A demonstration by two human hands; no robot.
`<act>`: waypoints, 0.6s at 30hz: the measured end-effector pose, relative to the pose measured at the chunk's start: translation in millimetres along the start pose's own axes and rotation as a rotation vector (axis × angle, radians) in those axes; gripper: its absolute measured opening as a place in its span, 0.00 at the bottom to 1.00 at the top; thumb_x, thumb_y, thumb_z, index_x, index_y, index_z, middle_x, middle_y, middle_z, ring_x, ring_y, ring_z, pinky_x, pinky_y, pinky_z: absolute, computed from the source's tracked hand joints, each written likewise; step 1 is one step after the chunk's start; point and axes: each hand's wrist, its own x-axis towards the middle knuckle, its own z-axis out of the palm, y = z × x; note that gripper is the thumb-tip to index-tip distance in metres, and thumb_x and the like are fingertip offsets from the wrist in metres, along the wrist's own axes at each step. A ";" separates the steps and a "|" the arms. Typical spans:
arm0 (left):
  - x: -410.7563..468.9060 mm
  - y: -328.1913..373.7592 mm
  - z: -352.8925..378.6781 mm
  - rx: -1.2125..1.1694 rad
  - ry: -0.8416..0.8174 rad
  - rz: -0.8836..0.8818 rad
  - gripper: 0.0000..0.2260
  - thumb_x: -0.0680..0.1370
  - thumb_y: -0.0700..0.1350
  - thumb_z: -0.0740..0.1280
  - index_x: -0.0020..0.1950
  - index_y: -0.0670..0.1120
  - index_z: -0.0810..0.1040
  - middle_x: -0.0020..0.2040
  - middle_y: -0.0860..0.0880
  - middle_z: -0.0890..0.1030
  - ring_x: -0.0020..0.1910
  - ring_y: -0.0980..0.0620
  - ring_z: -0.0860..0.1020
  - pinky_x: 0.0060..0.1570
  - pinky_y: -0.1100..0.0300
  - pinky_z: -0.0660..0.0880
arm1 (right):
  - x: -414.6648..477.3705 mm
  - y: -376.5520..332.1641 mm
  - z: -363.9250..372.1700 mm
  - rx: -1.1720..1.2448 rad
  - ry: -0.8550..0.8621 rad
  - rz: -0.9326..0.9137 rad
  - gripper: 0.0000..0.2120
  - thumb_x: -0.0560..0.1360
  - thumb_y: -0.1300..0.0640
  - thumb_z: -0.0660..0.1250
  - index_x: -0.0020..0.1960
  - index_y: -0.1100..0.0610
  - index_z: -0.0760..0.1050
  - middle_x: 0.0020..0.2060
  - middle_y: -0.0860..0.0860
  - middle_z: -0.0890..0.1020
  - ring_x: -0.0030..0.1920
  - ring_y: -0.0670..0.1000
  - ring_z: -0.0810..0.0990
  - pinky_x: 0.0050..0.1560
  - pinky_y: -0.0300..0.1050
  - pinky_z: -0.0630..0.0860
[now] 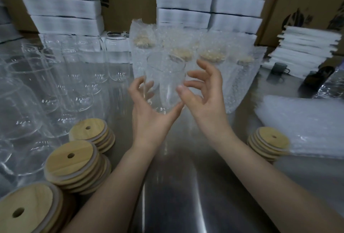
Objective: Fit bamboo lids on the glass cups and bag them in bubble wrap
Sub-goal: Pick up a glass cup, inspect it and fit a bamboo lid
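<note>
The lidless glass cup (165, 76) is held upright above the table (186, 186), the left hand (149, 119) wrapped round its lower wall while the right hand (204, 98), fingers spread loose, touches it with the thumb. Rigid, smooth and breakable, it probably wants a firm hold low on the body, not the thin rim. Bamboo lids (74, 160) sit stacked nearby.

Pretty dim, flat indoor light. Long glare streaks on the steel table (186, 195), edges bend like a fisheye, and the white foam stacks (61, 3) look smeary.
</note>
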 end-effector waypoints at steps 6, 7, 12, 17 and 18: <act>0.0 0.0 -0.6 -0.249 -0.231 -0.105 0.36 0.64 0.56 0.76 0.68 0.56 0.63 0.67 0.50 0.72 0.54 0.57 0.81 0.52 0.57 0.79 | 4.9 26.7 -8.3 0.136 -0.101 0.303 0.17 0.80 0.44 0.58 0.68 0.43 0.67 0.61 0.46 0.77 0.62 0.43 0.77 0.66 0.45 0.72; -0.4 0.0 -0.3 -0.280 -0.269 -0.123 0.35 0.65 0.53 0.76 0.69 0.53 0.64 0.67 0.49 0.72 0.52 0.60 0.81 0.49 0.61 0.79 | 5.6 28.8 -7.3 0.152 -0.121 0.335 0.18 0.79 0.41 0.57 0.68 0.43 0.67 0.62 0.46 0.77 0.63 0.43 0.77 0.67 0.47 0.71; 1.2 0.1 2.8 -0.488 -0.403 -0.325 0.32 0.69 0.47 0.71 0.73 0.51 0.66 0.62 0.48 0.77 0.55 0.56 0.82 0.51 0.61 0.77 | 1.9 33.5 -3.6 0.181 -0.159 0.412 0.23 0.72 0.33 0.54 0.64 0.40 0.68 0.62 0.50 0.78 0.62 0.49 0.79 0.68 0.55 0.72; 0.2 5.0 8.1 -0.469 -0.426 -0.325 0.36 0.68 0.49 0.71 0.72 0.50 0.57 0.59 0.45 0.81 0.53 0.56 0.83 0.47 0.64 0.78 | 0.2 33.6 -2.5 0.167 -0.089 0.330 0.20 0.70 0.31 0.58 0.57 0.39 0.68 0.56 0.46 0.80 0.58 0.46 0.82 0.60 0.53 0.78; -0.7 6.2 9.4 -0.469 -0.410 -0.326 0.35 0.68 0.48 0.72 0.70 0.49 0.58 0.59 0.44 0.81 0.49 0.57 0.83 0.42 0.66 0.78 | 0.3 33.7 -2.4 0.179 -0.080 0.331 0.19 0.71 0.32 0.57 0.57 0.40 0.68 0.56 0.45 0.80 0.57 0.47 0.82 0.59 0.52 0.79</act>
